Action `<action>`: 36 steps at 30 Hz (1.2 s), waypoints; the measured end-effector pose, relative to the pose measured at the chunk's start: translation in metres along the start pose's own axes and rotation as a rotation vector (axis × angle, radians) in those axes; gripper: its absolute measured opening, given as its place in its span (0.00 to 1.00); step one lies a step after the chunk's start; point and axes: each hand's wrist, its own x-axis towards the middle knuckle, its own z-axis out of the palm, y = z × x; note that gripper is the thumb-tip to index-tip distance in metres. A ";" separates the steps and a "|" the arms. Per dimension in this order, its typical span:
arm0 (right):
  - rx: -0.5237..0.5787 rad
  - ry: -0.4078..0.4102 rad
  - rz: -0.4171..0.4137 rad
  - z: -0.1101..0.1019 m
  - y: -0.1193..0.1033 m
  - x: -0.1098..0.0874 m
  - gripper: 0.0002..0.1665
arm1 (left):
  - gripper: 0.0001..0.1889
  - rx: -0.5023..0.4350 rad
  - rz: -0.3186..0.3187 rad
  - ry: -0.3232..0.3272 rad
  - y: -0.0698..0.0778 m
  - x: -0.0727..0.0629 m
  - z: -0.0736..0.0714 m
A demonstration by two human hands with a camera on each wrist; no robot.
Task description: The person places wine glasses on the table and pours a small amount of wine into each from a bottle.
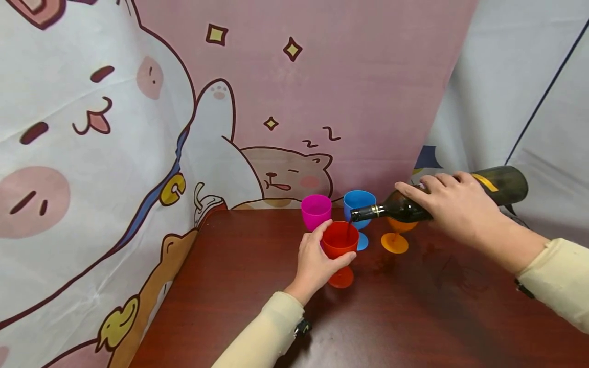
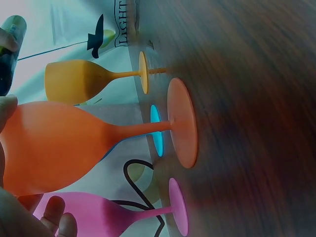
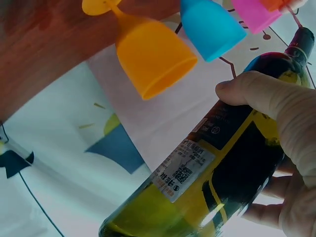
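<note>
My left hand (image 1: pixel 314 263) holds a red goblet (image 1: pixel 339 247) by its bowl, thumb on one side and fingers on the other. The goblet stands upright, its foot on the table. Above it, my right hand (image 1: pixel 460 205) grips a dark glass wine bottle (image 1: pixel 512 185) round the body, tilted nearly level with its neck pointing left. A thin dark red stream (image 1: pixel 349 228) runs from the bottle's mouth into the red bowl. In the right wrist view the bottle's label (image 3: pixel 184 170) carries a printed code. How full the goblet is cannot be made out.
A magenta goblet (image 1: pixel 316 210) and a blue goblet (image 1: pixel 360 204) stand just behind the red one. To the right, an orange goblet (image 1: pixel 394 243) is partly hidden under the bottle. Cartoon-printed cloth (image 1: pixel 368 92) hangs behind the brown wooden table (image 1: pixel 239 286).
</note>
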 end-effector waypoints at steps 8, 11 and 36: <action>-0.019 0.117 -0.042 -0.014 0.013 0.006 0.58 | 0.47 0.009 -0.002 0.010 0.000 0.000 0.001; -0.032 0.125 -0.047 -0.020 0.015 0.006 0.58 | 0.47 0.015 -0.002 0.011 0.000 0.000 0.001; -0.038 -0.115 -0.050 -0.009 -0.017 0.019 0.53 | 0.48 0.022 0.029 0.004 -0.004 0.002 -0.001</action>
